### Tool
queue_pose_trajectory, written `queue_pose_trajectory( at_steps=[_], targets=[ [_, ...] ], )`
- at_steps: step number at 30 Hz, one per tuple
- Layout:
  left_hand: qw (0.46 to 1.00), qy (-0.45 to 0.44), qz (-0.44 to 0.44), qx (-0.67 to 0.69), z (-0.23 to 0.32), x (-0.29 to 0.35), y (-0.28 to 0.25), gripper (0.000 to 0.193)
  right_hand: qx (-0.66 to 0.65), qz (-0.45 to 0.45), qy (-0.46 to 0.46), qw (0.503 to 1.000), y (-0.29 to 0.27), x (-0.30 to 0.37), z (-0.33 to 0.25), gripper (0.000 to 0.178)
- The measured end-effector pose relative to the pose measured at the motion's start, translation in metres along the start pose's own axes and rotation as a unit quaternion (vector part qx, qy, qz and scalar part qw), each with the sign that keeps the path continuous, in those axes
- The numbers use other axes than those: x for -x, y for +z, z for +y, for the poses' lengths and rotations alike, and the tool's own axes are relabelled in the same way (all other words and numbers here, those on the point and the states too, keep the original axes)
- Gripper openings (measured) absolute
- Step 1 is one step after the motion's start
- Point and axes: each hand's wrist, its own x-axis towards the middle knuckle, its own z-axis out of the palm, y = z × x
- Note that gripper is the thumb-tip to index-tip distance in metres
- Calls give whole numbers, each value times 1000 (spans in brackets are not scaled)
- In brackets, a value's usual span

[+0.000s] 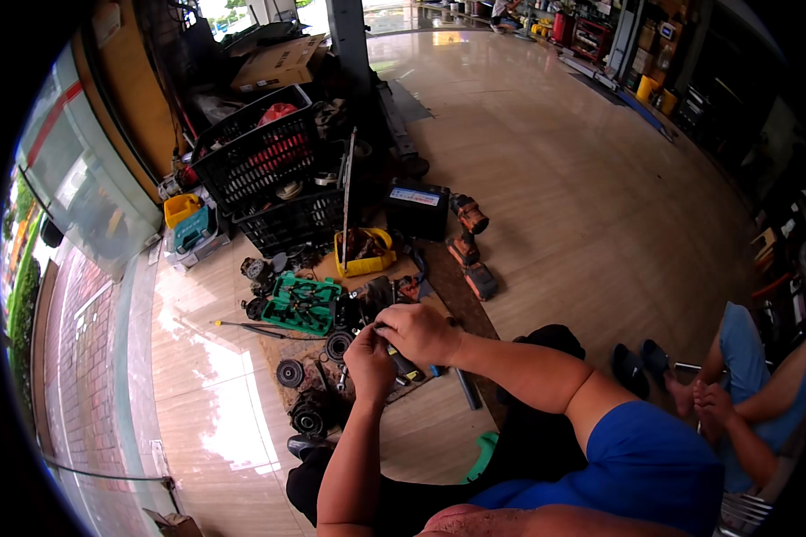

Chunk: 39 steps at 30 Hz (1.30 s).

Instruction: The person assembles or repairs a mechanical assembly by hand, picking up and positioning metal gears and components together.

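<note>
In front of me, over a work mat, my left hand (368,365) and my right hand (419,335) meet with their fingers closed. Something small and dark shows between the fingertips, too small to name. Below the hands lies a yellow-and-black tool (407,365), partly covered by them. Just left of my left hand are a black ring-shaped part (338,345) and a round grooved pulley (289,373). A larger dark machine part with a pulley (309,417) sits nearer to me. Beyond the hands an open green tool case (301,304) holds dark pieces.
Farther back stand a yellow bin (376,261), a black battery (418,199) and stacked black crates (264,166). Orange-and-black cordless tools (473,267) lie right of the mat. A dark bar (467,390) lies near my knee. Another person (748,385) sits at the right, hands together.
</note>
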Motion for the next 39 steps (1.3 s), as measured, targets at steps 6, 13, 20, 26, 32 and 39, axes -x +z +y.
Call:
queue_pose_trajectory(
  at_steps=[6,13,20,26,32,39],
  targets=[
    [974,-75,11,212,5,-6,-2,20,-25,14,11,1000,-1,0,-2,10],
    [902,-134,-5,411,6,-7,-3,24,-20,10,23,999,5,3,-6,11],
    [824,-146,-31,547,-3,-6,-6,26,-10,17,11,1000,11,4,-10,10],
    [791,-136,-37,596,-1,-4,-5,27,10,20,4,1000,12,4,-5,8],
    [803,-123,-32,582,1,-3,-4,26,23,20,-7,1000,14,6,-5,8],
    [850,-113,15,515,8,-7,-8,23,5,37,-23,999,20,9,-2,7]
  ],
)
